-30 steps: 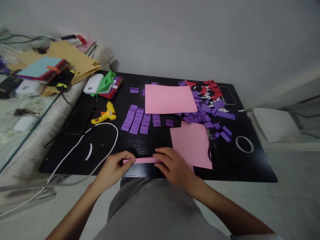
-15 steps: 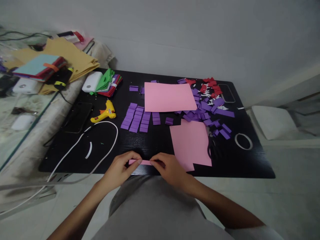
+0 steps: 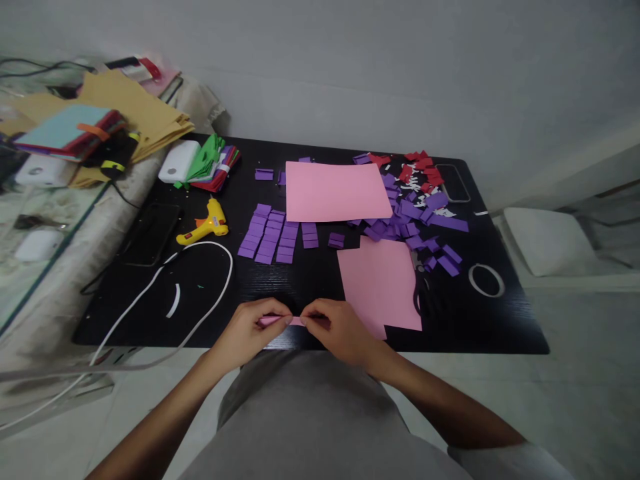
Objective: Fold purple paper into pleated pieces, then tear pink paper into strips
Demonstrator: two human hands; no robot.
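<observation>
Near the front edge of the black table, a narrow pink paper strip (image 3: 297, 321) is pinched between both my hands. My left hand (image 3: 253, 331) is closed on its left part, thumb and fingertips pressed together. My right hand (image 3: 338, 329) pinches it close by, the fingertips of the two hands only a little apart. My fingers cover parts of the strip. Just right of my right hand lie pink paper sheets (image 3: 377, 283) with cut edges, and black-handled scissors (image 3: 420, 293) rest at their right side. A larger pink sheet (image 3: 337, 192) lies farther back.
Folded purple paper pieces (image 3: 270, 235) stand in rows at mid-table. Loose purple pieces (image 3: 400, 223) and red scraps (image 3: 423, 170) are heaped at right, near a tape ring (image 3: 487, 281). At left are a yellow glue gun (image 3: 206, 223), a white cable (image 3: 227, 280) and a dark phone (image 3: 151, 233).
My hands have come closer together along the pink strip, so less of it shows between them. The whole view has shifted slightly.
</observation>
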